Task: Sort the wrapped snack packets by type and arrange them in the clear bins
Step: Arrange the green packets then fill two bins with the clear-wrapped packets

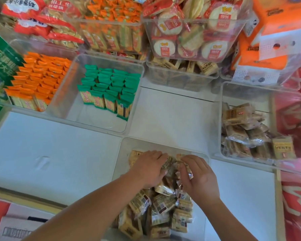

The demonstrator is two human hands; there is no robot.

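Several clear bins stand on the white table (42,153). At the table's far left corner a green box (0,66) stands against the left bin (59,94), which is packed with upright orange packets (36,79). Just beside it, toward the middle, the second bin (101,126) holds green packets (109,89) in neat rows that fill its far half. Behind these, along the far edge, more bins are stacked (round crackers (189,32) in red-and-white wrap fill the top one). At the near edge, in the middle, the near bin (129,141) is heaped with brown packets (163,206). Both hands reach into its far end. The left hand (149,166) lies palm down on the heap, its fingers bent over the packets; whether it grips any I cannot tell. The right hand (198,176), just beside it, has thumb and fingers curled narrowly round a packet (188,173) in crinkled clear wrap. At the right edge the right bin (215,129) holds a loose pile (247,133) of similar brown packets. An orange box (271,32) stands at the far right corner.
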